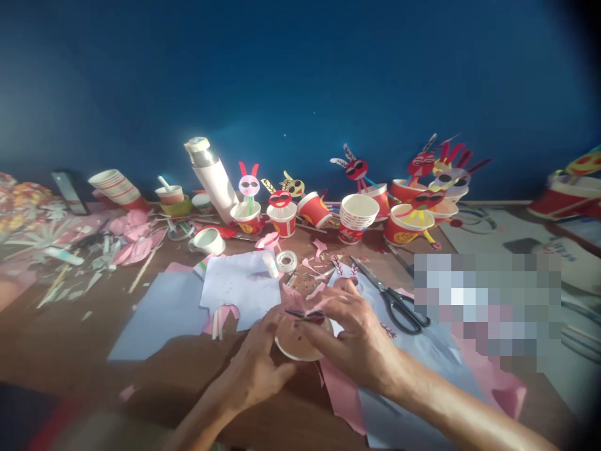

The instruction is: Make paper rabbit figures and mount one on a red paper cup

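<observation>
Your left hand [256, 369] steadied the cup [300, 341] while your right hand [354, 335] pinched dark glasses [305, 315] onto it. Finished cups [282, 216] stood behind; this one stayed undecorated.

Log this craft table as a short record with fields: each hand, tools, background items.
left hand: steadies a paper cup from the left
right hand: fingers on a small dark cutout at the cup's rim
scissors: lying on the table, right of the hands
tape roll: beyond the hands
back row: decorated cups, white flask

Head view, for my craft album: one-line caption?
Both hands fix a small cutout onto a paper cup, scissors beside.
</observation>
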The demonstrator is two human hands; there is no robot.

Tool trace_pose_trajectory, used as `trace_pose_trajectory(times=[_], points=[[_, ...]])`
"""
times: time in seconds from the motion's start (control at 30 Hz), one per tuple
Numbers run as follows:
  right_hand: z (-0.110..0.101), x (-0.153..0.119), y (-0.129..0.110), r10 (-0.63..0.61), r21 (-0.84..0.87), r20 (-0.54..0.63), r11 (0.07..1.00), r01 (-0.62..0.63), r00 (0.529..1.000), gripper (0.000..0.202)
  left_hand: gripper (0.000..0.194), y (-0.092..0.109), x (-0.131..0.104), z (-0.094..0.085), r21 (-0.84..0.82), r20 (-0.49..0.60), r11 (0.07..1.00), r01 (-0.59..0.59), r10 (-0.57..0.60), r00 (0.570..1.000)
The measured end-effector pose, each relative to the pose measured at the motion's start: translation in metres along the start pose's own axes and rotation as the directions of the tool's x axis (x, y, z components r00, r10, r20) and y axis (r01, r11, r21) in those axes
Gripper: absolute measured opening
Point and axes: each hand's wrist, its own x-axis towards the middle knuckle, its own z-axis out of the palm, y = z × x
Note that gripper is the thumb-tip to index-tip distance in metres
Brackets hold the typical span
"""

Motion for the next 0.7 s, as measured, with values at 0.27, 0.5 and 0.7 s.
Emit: trace_pose_trajectory(times=[0.27, 0.5, 0.7], points=[[0.0018, -0.0011, 0.0004, -0.132, -0.193, 0.046, 0.971, 0.138, 0.99, 0.014, 0.083, 0.0083, -0.0032, 0.0014, -0.042, -0.035, 0.999, -0.013, 0.011, 0.999], [0.0036, -0.0017, 0.0036, -0.187, -0.197, 0.066, 0.96, 0.196, 0.98, 0.007, 0.089, 0.0082, -0.0035, 0.0025, -0.049, -0.083, 0.995, -0.087, 0.083, 0.993], [0.0037, -0.0028, 0.0074, -0.213, -0.178, 0.123, 0.956, 0.232, 0.969, 0.013, 0.087, 0.0045, -0.006, 0.0051, -0.025, -0.045, 0.999, -0.04, 0.039, 0.998]])
